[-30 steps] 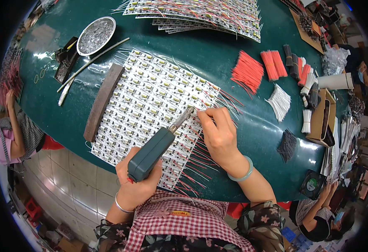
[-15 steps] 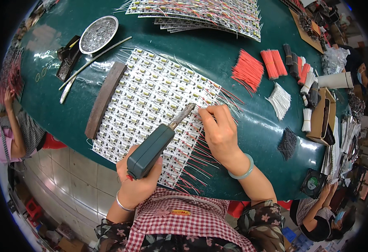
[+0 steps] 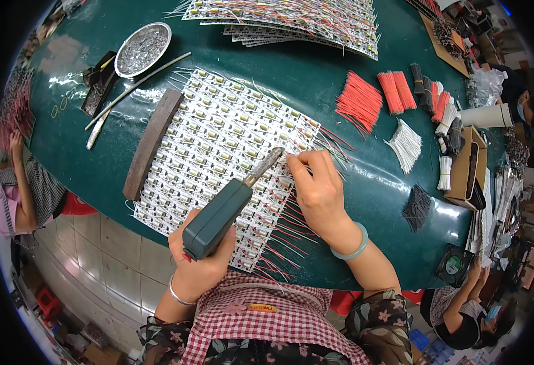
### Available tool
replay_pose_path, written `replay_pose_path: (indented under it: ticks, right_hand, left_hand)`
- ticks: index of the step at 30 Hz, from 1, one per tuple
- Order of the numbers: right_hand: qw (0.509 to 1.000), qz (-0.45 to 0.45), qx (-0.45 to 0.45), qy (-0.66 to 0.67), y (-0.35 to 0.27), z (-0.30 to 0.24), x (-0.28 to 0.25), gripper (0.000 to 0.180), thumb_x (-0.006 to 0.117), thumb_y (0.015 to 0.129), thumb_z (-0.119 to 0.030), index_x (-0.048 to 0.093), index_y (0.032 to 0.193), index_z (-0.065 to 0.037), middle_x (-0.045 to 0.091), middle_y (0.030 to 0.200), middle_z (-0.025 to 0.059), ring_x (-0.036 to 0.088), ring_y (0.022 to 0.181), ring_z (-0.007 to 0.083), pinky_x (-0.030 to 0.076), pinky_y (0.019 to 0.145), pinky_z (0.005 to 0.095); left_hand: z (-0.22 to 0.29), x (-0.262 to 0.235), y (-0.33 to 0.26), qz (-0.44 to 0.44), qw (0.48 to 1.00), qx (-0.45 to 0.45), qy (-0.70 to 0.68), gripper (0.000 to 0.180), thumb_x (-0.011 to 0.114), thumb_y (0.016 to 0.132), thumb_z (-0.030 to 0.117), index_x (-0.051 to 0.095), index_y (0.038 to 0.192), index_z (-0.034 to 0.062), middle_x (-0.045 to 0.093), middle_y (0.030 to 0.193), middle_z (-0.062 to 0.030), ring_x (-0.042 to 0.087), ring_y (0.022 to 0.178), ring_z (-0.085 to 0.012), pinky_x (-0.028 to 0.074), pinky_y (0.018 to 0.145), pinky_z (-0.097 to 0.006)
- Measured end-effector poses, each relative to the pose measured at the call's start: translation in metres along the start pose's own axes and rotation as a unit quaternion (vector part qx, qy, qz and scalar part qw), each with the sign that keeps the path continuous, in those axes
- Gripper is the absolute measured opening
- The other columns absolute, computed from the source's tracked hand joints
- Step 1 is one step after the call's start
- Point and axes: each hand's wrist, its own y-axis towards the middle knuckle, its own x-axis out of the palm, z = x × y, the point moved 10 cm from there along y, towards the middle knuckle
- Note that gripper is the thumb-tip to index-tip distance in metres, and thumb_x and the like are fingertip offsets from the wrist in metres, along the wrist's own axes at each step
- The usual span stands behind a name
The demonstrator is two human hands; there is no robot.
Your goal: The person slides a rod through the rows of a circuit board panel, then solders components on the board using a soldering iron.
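Note:
A white panel of small circuit boards (image 3: 200,152) lies on the green table, with rows of components and red and white wires along its right edge. My left hand (image 3: 201,267) is closed round the handle of a dark green soldering gun (image 3: 218,218). Its metal tip points up and right and meets the panel near the wired edge. Just right of the tip, my right hand (image 3: 319,191) is pinched at the board. A thin wire appears to be between its fingertips, but they largely hide it.
A dark curved bar (image 3: 152,145) lies along the panel's left edge. Beyond it are a metal bowl of solder bits (image 3: 143,51) and a thin rod (image 3: 138,90). Red wires (image 3: 359,102), white wires (image 3: 406,146) and black wires (image 3: 417,208) lie at right. Wired panels (image 3: 291,24) are stacked behind. Other people work at both sides.
The soldering tip has shifted very slightly while staying at the same edge of the panel. My right hand has barely moved.

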Motion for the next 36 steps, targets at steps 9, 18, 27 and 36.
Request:
replay_pose_path:
  ticks: [9,18,27,36]
  right_hand:
    - [1.000,-0.004,0.002,-0.002,0.000,-0.002,0.000,0.032,0.061,0.069,0.006,0.062,0.101,0.005,0.056,0.093,0.0130,0.056,0.086,0.0283,0.051,0.071,0.0357]
    - [1.000,0.009,-0.006,-0.022,0.001,-0.007,-0.009,0.030,0.062,0.070,0.004,0.063,0.100,0.003,0.056,0.091,0.0111,0.056,0.083,0.0269,0.049,0.067,0.0342]
    - [1.000,0.010,-0.006,0.004,-0.011,-0.014,-0.004,0.033,0.063,0.070,0.005,0.064,0.103,0.003,0.056,0.091,0.0114,0.054,0.082,0.0265,0.049,0.065,0.0345]
    - [1.000,0.004,0.001,0.009,-0.014,-0.012,0.000,0.036,0.062,0.069,0.006,0.063,0.105,0.004,0.055,0.092,0.0117,0.054,0.083,0.0269,0.049,0.066,0.0345]
  left_hand:
    - [-0.002,-0.011,-0.007,0.023,0.999,-0.002,-0.024,0.018,0.073,0.076,-0.004,0.069,0.093,-0.0061,0.066,0.084,-0.0098,0.061,0.064,-0.0108,0.047,0.057,-0.025]
    - [-0.003,-0.013,-0.011,0.019,0.999,0.003,-0.037,0.021,0.074,0.076,-0.004,0.068,0.096,-0.0060,0.066,0.084,-0.0095,0.060,0.064,-0.0110,0.047,0.057,-0.025]
    - [0.006,-0.012,-0.014,0.000,1.000,0.030,-0.003,0.019,0.073,0.078,-0.002,0.068,0.096,-0.0060,0.065,0.083,-0.0102,0.060,0.064,-0.0119,0.047,0.057,-0.026]
    - [-0.006,-0.006,-0.019,-0.033,0.999,-0.011,-0.010,0.017,0.072,0.080,0.000,0.066,0.095,-0.0042,0.065,0.079,-0.0078,0.058,0.062,-0.0094,0.046,0.057,-0.025]
